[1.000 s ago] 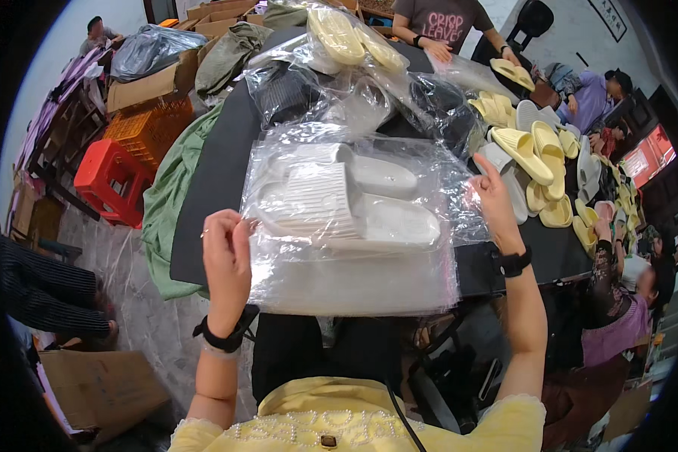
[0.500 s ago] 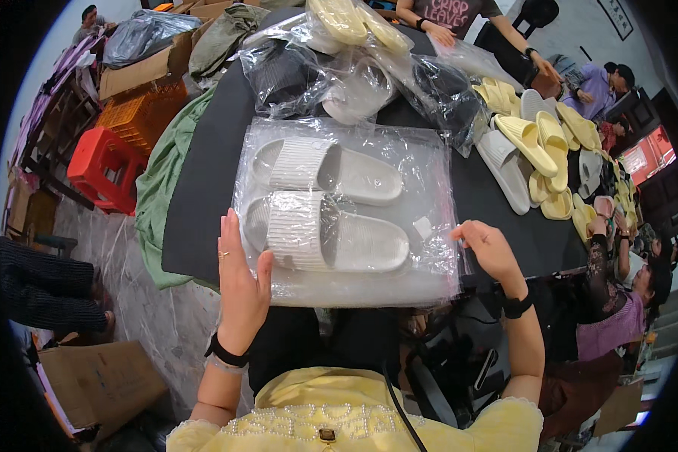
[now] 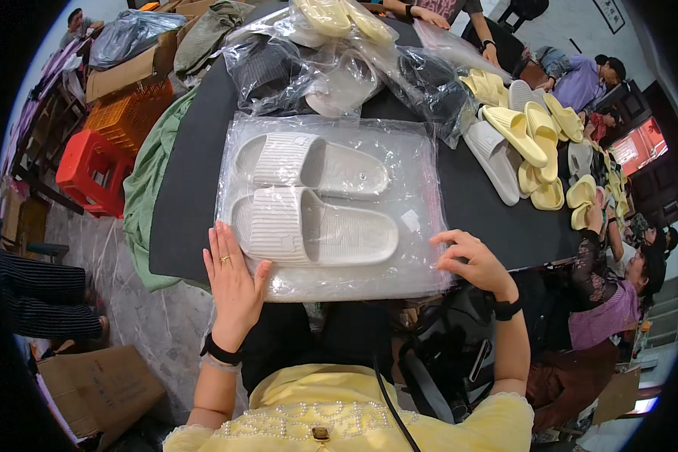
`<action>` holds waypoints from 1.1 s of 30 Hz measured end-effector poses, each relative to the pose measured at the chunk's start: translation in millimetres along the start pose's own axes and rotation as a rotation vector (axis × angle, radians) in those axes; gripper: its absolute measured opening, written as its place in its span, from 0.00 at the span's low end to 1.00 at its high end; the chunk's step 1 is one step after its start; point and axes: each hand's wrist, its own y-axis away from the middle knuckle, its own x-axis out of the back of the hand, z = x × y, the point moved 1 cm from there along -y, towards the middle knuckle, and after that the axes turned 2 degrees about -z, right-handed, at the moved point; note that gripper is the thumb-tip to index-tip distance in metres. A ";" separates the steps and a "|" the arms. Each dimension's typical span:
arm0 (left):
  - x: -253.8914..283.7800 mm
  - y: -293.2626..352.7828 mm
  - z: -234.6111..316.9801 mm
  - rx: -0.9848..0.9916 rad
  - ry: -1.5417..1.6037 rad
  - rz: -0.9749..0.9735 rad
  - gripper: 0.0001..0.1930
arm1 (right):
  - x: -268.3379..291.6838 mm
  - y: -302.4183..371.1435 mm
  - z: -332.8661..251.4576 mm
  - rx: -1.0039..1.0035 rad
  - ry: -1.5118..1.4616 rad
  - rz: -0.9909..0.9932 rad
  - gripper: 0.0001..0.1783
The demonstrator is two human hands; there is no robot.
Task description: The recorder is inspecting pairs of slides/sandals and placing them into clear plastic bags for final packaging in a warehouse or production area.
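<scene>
Two pale grey slide slippers (image 3: 313, 230) lie side by side inside a clear plastic bag (image 3: 279, 285) in front of me, toes to the left. A small white sticker (image 3: 410, 220) shows beside the nearer slipper. At the bag's lower left corner my left hand (image 3: 233, 285) lies with fingers stretched and thumb apart, touching the plastic. My right hand (image 3: 474, 262) is at the bag's right edge, its fingers bent and spread over the pinkish strip there. Nothing shows gripped between them.
Bagged slippers (image 3: 346, 79) are heaped at the black table's (image 3: 184, 203) far side. Loose yellow and grey slippers (image 3: 539, 147) pile up on the right. A red stool (image 3: 94, 177) and an orange crate (image 3: 124, 120) stand left. Other people work at the far side and right.
My right hand's fingers have spread from a closed pinch at the bag's right edge. My left hand has tipped flatter onto the bag's corner. The whole view has shifted slightly.
</scene>
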 end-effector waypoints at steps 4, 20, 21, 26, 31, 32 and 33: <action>-0.2 0.6 -0.8 0.004 -0.022 -0.011 0.43 | -6.2 -1.0 12.1 0.008 0.126 -0.029 0.08; -2.3 -0.3 -2.3 0.017 0.000 0.049 0.45 | -5.3 -69.5 33.1 -0.548 -0.735 -0.050 0.20; -7.7 1.5 -6.0 0.004 -0.019 0.066 0.45 | -11.8 -71.2 32.5 -0.514 -0.759 -0.004 0.18; -2.3 3.7 -4.0 0.034 -0.039 0.032 0.43 | -12.9 -66.7 21.4 -0.212 -1.106 0.287 0.15; -3.3 1.6 1.3 0.009 -0.032 0.027 0.43 | -17.3 -45.0 31.8 -0.222 -1.265 0.372 0.12; -3.3 1.4 1.8 0.006 -0.030 0.028 0.43 | -20.4 -40.2 36.7 -0.222 -1.266 0.371 0.12; -3.1 1.6 0.8 0.013 -0.036 0.028 0.43 | -23.9 -38.4 38.9 -0.322 -1.239 0.329 0.14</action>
